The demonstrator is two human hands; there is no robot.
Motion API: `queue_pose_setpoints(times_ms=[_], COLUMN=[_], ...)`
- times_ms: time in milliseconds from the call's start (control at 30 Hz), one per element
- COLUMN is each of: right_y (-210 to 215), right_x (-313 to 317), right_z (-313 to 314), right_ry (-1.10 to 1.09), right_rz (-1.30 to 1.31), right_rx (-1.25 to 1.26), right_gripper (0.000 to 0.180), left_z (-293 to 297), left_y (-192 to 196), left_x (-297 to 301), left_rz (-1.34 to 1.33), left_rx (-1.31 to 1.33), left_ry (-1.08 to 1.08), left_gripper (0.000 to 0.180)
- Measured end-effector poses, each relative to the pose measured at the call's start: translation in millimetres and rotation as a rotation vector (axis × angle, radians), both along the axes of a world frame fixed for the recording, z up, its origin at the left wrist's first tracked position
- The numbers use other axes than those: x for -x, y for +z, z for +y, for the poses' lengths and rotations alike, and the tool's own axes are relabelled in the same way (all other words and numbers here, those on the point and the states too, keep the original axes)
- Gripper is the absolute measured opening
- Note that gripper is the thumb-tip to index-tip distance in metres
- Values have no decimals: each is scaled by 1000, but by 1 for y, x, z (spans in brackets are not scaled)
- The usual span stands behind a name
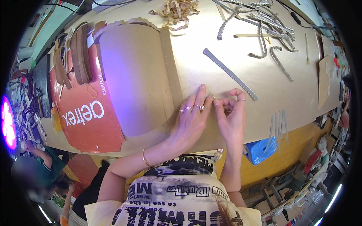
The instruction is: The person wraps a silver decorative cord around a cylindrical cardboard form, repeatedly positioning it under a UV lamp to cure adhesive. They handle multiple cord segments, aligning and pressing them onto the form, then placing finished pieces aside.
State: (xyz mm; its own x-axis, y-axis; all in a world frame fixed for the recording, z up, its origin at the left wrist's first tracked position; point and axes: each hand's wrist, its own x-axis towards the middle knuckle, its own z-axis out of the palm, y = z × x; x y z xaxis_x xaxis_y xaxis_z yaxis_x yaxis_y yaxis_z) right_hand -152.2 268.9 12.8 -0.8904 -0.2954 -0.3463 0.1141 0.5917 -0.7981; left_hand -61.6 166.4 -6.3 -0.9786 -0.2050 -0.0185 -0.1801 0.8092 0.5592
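My left hand lies on the gold-tan table sheet, its fingers stretched out and rings on several of them. Close beside it, my right hand has its fingers curled, with thumb and fingertips drawn together. The two hands' fingertips meet or nearly meet; whatever is pinched there is too small to make out. Just beyond the right hand, a flat grey braided strip rests slantwise on the table. Farther off at the right is a loose heap of grey and silver braided straps, with one short braided piece lying apart.
Left of my hands lies a large tan sheet on a red printed board, with brown strips behind. Tan scraps lie at the far edge. Thin grey strips hang over the near edge by a blue package.
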Motion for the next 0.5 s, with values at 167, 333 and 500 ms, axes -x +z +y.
queue_pose_setpoints(times_ms=[167,333,500], right_y=[12,12,9], right_x=[-11,-21,-21], right_z=[22,35,36], right_ry=[51,-95,-129], right_rz=[52,-31,-49], right_rx=[-204,-148,-153], right_gripper=[21,25,24], left_z=[0,0,1], left_y=[1,1,3], left_x=[0,1,1], left_rz=[-17,-13,-30], left_rx=[101,174,217], left_ry=[-35,-77,-96], left_gripper=[60,61,61])
